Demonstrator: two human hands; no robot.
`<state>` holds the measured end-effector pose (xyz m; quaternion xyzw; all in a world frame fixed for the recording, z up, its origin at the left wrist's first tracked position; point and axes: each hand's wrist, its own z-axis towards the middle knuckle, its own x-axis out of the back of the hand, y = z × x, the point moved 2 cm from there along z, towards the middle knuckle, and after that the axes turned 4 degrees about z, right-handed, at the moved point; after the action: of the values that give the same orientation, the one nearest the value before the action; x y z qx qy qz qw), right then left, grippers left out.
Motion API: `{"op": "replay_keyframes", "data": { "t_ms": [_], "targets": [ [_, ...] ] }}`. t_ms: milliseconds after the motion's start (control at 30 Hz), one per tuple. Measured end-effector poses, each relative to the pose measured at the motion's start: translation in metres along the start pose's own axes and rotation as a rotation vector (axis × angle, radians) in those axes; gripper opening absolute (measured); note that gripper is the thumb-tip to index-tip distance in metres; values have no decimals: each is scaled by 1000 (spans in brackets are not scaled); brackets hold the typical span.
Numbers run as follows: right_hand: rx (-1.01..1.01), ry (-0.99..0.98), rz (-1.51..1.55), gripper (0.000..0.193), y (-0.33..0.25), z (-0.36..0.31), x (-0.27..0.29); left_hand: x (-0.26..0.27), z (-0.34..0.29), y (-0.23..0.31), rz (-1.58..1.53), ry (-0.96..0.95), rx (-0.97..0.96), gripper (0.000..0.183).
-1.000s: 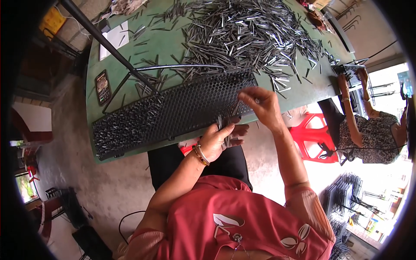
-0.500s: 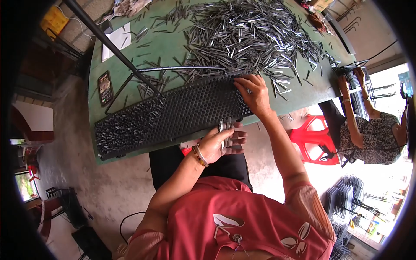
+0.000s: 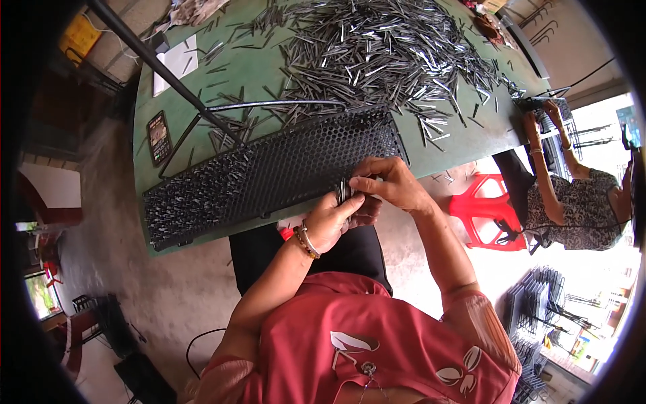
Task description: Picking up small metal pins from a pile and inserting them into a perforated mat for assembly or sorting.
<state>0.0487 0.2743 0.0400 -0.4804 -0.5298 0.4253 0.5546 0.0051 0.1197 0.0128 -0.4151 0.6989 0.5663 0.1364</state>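
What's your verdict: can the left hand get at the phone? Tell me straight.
Probably not as things stand: the left hand holds metal strips, and the perforated black panel and part of the black metal frame appear between it and the phone.

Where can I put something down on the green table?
Bare green tabletop shows at the right, between the loose strips and its front edge, and a smaller patch between the phone and white paper. The middle is crowded by the strip pile.

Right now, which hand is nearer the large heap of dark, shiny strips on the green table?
Right: your right hand is this side of the heap, by the black perforated tray; your left hand is farther away, closer to you.
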Motion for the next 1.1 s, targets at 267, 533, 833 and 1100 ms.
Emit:
{"op": "replay_keyframes", "data": {
  "t_ms": [267, 533, 833, 1100],
  "targets": [
    [-30, 658, -72, 25, -2, 3, 46, 4, 2, -7, 23, 1, 89, 30],
    [192, 771, -428, 18, 23, 20, 81, 2, 3, -13, 3, 20, 82, 26],
    [180, 786, -394, 15, 32, 22, 79, 1, 3, -13, -21, 28, 105, 25],
    [398, 646, -689, 13, 24, 23, 78, 2, 3, -13, -16, 30, 112, 25]
  ]
}}
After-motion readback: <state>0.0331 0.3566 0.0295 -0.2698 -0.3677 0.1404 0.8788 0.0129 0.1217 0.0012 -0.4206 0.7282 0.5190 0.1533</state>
